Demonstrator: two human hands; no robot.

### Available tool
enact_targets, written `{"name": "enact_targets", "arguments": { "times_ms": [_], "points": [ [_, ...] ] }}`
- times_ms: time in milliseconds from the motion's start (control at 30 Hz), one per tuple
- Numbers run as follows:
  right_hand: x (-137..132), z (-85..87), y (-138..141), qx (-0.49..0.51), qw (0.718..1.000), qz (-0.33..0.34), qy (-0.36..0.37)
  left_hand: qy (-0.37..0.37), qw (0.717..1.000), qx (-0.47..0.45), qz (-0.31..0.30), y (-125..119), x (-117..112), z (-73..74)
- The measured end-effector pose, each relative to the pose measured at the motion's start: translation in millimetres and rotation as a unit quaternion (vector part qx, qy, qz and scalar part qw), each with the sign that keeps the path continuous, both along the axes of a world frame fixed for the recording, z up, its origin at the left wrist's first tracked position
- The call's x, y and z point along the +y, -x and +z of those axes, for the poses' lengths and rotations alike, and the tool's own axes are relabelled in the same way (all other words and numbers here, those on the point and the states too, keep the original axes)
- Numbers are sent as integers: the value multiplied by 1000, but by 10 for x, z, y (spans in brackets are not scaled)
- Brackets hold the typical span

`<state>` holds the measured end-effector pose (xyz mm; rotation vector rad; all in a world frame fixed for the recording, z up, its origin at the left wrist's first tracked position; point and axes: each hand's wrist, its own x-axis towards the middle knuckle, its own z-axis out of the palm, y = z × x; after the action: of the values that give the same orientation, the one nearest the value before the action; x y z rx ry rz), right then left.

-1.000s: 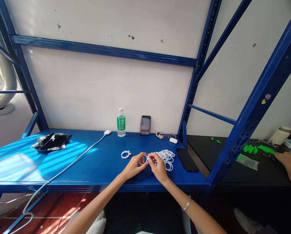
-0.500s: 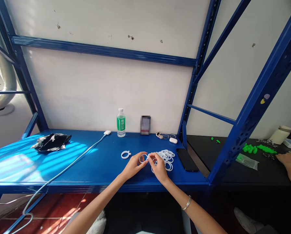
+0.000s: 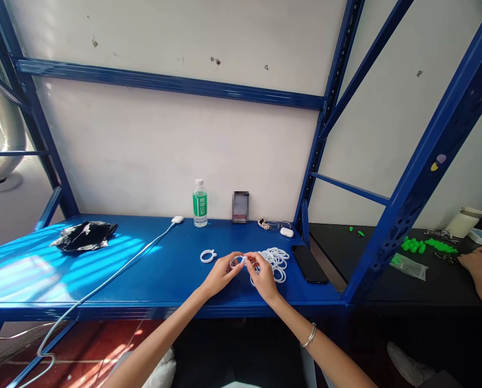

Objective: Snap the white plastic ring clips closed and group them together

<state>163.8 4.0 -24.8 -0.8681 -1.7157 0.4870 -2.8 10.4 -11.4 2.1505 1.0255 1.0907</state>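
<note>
Between my two hands is a white ring [image 3: 236, 262], held just above the blue table. My left hand [image 3: 221, 275] grips it from the left, thumb and fingers bent around its edge. From the right, my right hand [image 3: 262, 274] pinches the same ring where the fingertips of both hands meet; the fingers hide that spot. A pile of white rings [image 3: 279, 258] lies behind and to the right of my right hand. Left of my left hand, a separate white ring with a small knobbed part [image 3: 207, 256] rests on the table.
A black phone [image 3: 309, 264] lies right of the pile. Behind stand a water bottle [image 3: 200, 205] and a small upright screen [image 3: 240, 207]. A white cable [image 3: 123, 269] and black plastic bag [image 3: 84, 237] are at left. Another person's hand [image 3: 479, 267] is by green pieces [image 3: 413, 245].
My hands stay almost in place, fingers still on the ring. At the far right, the other person's hands have shifted slightly.
</note>
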Motion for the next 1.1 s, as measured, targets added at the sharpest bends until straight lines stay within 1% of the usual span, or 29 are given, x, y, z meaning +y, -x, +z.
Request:
{"name": "enact_targets", "arguments": {
  "times_ms": [333, 567, 1100],
  "points": [
    [23, -24, 1, -5, 1000, -21, -3, 2, 1000, 8, -1, 1, 9, -10],
    [22, -26, 0, -2, 1000, -12, -1, 5, 1000, 16, -2, 8, 35, -39],
    [-11, 11, -8, -8, 1000, 8, -10, 2, 1000, 15, 0, 1, 16, -17]
  ]
}}
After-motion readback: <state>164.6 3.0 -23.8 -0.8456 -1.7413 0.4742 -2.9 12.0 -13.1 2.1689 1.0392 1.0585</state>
